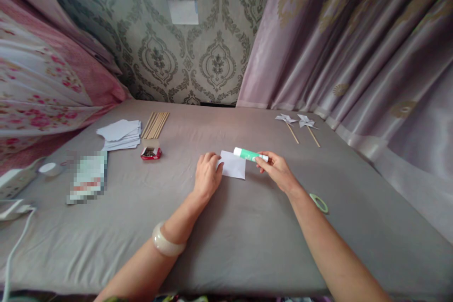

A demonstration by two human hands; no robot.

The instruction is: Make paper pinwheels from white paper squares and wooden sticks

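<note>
A small white paper square (234, 166) lies on the grey cloth-covered table (226, 245). My left hand (207, 174) rests on the paper's left edge, fingers curled down and pressing it. My right hand (276, 169) pinches a green and white glue stick (248, 154) by its right end. The stick lies nearly level above the paper's upper right corner, its white cap pointing left.
A stack of white paper squares (120, 134), a bundle of wooden sticks (155, 124) and a small red box (150, 153) sit at the back left. Two paper pinwheels (296, 121) lie at the back right. A green tape ring (319, 203) is by my right forearm. Curtains hang on the right.
</note>
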